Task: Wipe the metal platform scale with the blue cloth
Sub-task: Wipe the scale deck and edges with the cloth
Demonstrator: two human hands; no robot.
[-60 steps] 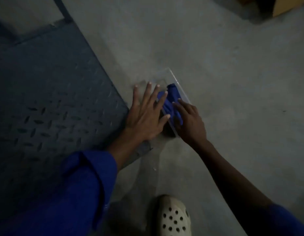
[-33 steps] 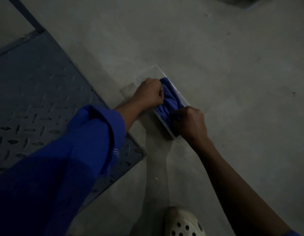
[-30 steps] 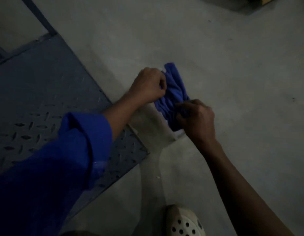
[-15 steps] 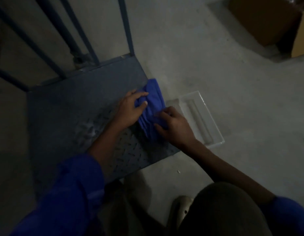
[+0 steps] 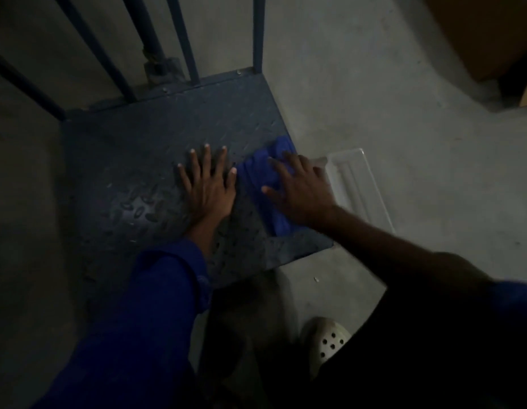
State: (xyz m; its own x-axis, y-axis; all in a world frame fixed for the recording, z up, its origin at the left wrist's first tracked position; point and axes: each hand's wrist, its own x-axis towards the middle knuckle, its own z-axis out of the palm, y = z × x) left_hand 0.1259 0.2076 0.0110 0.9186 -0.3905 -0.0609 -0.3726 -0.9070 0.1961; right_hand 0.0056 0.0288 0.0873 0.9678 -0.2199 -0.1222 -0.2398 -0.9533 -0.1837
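Observation:
The metal platform scale (image 5: 144, 149) is a dark blue checker-plate deck lying low on the concrete floor, with a railing of blue bars at its far edge. The blue cloth (image 5: 256, 175) lies bunched along the deck's right edge. My right hand (image 5: 300, 193) lies flat on the cloth with fingers spread, pressing it onto the plate. My left hand (image 5: 209, 184) rests flat on the bare plate just left of the cloth, fingers straight and splayed, holding nothing.
A clear plastic tray (image 5: 359, 184) sits on the floor against the deck's right side. A cardboard box (image 5: 486, 36) stands at the top right. My white clog (image 5: 327, 340) is near the deck's front corner. The blue railing bars (image 5: 179, 39) rise behind the deck.
Both hands lifted the cloth out of the clear tray and carried it left onto the scale deck. The left hand let go and now lies flat on the plate; the right hand presses the cloth.

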